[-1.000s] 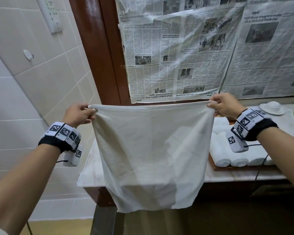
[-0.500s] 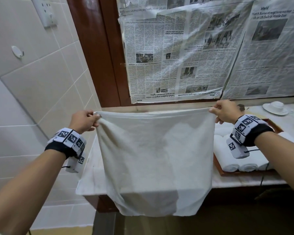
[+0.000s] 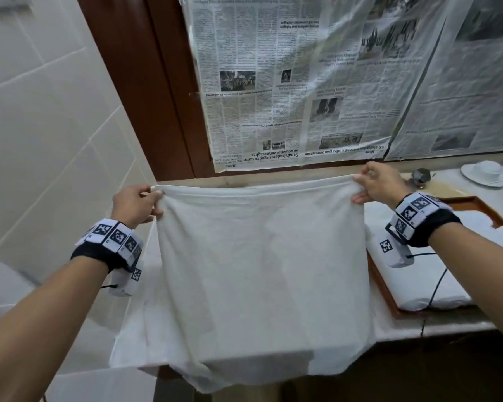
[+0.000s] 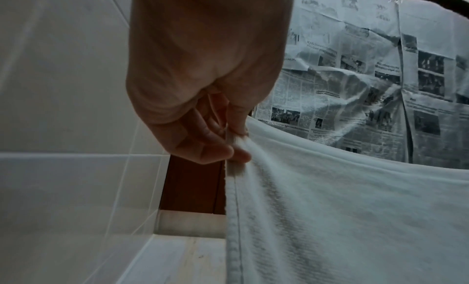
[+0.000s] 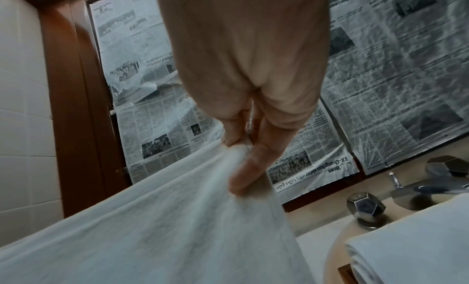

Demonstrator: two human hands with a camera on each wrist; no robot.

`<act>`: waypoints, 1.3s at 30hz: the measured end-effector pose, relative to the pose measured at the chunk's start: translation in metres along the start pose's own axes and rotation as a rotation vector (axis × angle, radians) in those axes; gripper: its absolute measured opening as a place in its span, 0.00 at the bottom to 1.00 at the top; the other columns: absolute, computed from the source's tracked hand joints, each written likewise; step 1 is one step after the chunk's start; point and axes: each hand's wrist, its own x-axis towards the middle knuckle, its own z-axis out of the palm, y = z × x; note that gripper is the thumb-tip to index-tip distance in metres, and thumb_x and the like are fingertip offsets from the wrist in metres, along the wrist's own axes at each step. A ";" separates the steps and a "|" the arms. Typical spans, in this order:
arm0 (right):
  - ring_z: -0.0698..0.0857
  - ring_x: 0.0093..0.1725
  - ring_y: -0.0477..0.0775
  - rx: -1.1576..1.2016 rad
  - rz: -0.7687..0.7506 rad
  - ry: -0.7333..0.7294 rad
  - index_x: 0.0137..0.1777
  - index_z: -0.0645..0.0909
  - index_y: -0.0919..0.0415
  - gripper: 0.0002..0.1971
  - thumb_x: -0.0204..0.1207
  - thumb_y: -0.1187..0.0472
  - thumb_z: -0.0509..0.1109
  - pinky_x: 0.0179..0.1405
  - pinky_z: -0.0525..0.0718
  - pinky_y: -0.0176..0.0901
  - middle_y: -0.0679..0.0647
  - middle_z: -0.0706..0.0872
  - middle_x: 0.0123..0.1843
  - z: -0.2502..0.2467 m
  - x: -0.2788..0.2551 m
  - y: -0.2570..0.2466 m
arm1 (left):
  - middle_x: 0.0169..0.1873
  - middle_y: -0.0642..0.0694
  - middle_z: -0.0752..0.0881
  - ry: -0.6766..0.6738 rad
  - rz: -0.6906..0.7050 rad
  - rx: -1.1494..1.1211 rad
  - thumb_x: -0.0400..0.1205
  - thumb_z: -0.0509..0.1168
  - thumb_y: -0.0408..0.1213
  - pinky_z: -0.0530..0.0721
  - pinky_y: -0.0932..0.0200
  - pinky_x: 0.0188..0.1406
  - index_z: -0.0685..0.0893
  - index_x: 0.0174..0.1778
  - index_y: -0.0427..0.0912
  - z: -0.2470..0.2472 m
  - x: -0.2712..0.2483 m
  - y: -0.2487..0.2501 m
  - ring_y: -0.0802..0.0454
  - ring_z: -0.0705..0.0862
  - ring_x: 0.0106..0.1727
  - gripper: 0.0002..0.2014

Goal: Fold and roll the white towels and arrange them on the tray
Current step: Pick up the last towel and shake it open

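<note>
A white towel [image 3: 259, 271] hangs spread out in front of the counter, its lower edge draped past the counter's front. My left hand [image 3: 137, 204] pinches its top left corner between thumb and fingers [image 4: 215, 147]. At the top right corner my right hand [image 3: 375, 184] does the same with thumb and fingers [image 5: 246, 168]. The towel [image 4: 342, 208] is stretched taut between them and shows again as the towel [image 5: 164, 228] in the right wrist view. A wooden tray [image 3: 381, 288] at the right holds rolled white towels [image 3: 430, 297].
The pale stone counter [image 3: 447, 322] runs along a newspaper-covered window [image 3: 302, 82]. A white cup and saucer [image 3: 484, 172] and a metal tap knob [image 3: 421, 176] sit at the back right. Tiled wall [image 3: 41, 126] closes the left side. A faucet [image 5: 418, 190] stands near the tray.
Both hands have lowered the spread towel toward the counter, and its lower part now lies over the counter's front edge. The grips on both corners are unchanged.
</note>
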 end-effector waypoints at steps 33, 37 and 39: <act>0.91 0.30 0.50 -0.100 0.203 0.065 0.44 0.78 0.60 0.05 0.81 0.62 0.68 0.31 0.81 0.26 0.63 0.91 0.38 0.147 0.257 0.113 | 0.35 0.40 0.91 0.063 -0.323 0.079 0.81 0.70 0.47 0.92 0.43 0.46 0.88 0.46 0.48 0.179 0.221 -0.099 0.44 0.92 0.36 0.07; 0.86 0.22 0.42 -0.092 0.222 0.103 0.45 0.79 0.62 0.05 0.81 0.62 0.68 0.26 0.77 0.20 0.65 0.91 0.39 0.163 0.277 0.125 | 0.30 0.44 0.91 0.091 -0.364 0.156 0.79 0.69 0.49 0.92 0.46 0.48 0.88 0.47 0.50 0.195 0.240 -0.102 0.44 0.90 0.33 0.08; 0.86 0.22 0.43 -0.086 0.232 0.128 0.43 0.79 0.60 0.05 0.80 0.63 0.68 0.31 0.81 0.22 0.65 0.90 0.39 0.169 0.281 0.127 | 0.32 0.44 0.91 0.071 -0.367 0.190 0.78 0.70 0.48 0.92 0.46 0.49 0.89 0.47 0.50 0.199 0.246 -0.106 0.41 0.91 0.36 0.08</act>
